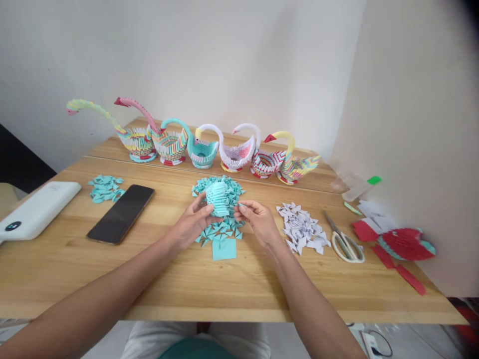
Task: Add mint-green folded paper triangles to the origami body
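A partly built body of light-turquoise folded paper pieces [217, 198] is held above the table by my left hand [194, 219], with the thumb in front and the fingers at its left side. My right hand [258, 219] is at its right, thumb and fingertips pinched on a small turquoise folded paper piece [240, 203]. Beneath and behind them lies a pile of turquoise folded paper triangles [234, 187]. A turquoise paper sheet [224, 249] lies in front of the pile, below my hands.
Several folded-paper swans [202, 152] line the back. White triangles [303, 229], scissors [346, 242] and red paper pieces [406, 244] lie right. A phone [121, 214], a white power bank [41, 207] and a small turquoise pile [106, 188] lie left. The table's front edge [209, 319] is near me.
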`<state>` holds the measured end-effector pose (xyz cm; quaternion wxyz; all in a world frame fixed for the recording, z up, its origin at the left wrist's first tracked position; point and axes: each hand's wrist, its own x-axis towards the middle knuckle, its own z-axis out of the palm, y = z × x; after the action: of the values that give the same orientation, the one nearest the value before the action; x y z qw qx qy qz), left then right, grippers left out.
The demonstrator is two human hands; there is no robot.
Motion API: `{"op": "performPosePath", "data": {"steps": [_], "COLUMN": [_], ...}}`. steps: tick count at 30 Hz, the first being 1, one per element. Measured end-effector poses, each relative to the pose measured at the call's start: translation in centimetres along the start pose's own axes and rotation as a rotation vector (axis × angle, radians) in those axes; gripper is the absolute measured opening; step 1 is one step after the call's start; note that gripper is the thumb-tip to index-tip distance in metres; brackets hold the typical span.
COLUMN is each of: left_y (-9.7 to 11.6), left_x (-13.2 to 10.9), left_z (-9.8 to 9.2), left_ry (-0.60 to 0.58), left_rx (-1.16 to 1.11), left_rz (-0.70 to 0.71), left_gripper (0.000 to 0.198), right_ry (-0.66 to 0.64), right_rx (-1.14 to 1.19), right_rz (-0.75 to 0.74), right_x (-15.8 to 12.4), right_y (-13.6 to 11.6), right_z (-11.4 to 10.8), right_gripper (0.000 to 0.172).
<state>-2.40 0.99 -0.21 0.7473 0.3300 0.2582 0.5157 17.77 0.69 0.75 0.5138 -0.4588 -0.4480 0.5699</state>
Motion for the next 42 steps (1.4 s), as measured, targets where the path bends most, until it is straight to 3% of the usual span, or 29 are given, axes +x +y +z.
{"op": "performPosePath", "data": {"steps": [4,11,23,32,42], "left_y": [-0.2,-0.3,-1.3,-1.2,-1.1], "left_x": [0.0,0.0,0.5,0.5,0.5], "left_z": [-0.1,0.2,-1.2,-1.1,-0.9], "left_ry": [0.007,0.019,0.057,0.053,0.013], "left_rx": [0.062,0.239,0.383,0.449,0.454], "left_rz": [0.010,0.030,0.047,0.039,0.063], "left_gripper": [0.052,0.076,0.084,0.092,0.090], "right_ry": [0.018,0.076,0.052,0.059,-0.073], "right_rx": [-0.064,-0.177,-0.098,-0.132,0.115], "right_rz": [-0.031,-0.168,-0.137,-0.154,0.019], "right_x": [-0.2,-0.5,-0.7,-0.2,0.0], "right_y": [-0.4,-0.8,-1.3,-0.3,0.1], "right_z": [0.3,0.3,0.8,0.0,-0.1], "right_gripper": [0.038,0.034,0.032,0.031,0.035]}}
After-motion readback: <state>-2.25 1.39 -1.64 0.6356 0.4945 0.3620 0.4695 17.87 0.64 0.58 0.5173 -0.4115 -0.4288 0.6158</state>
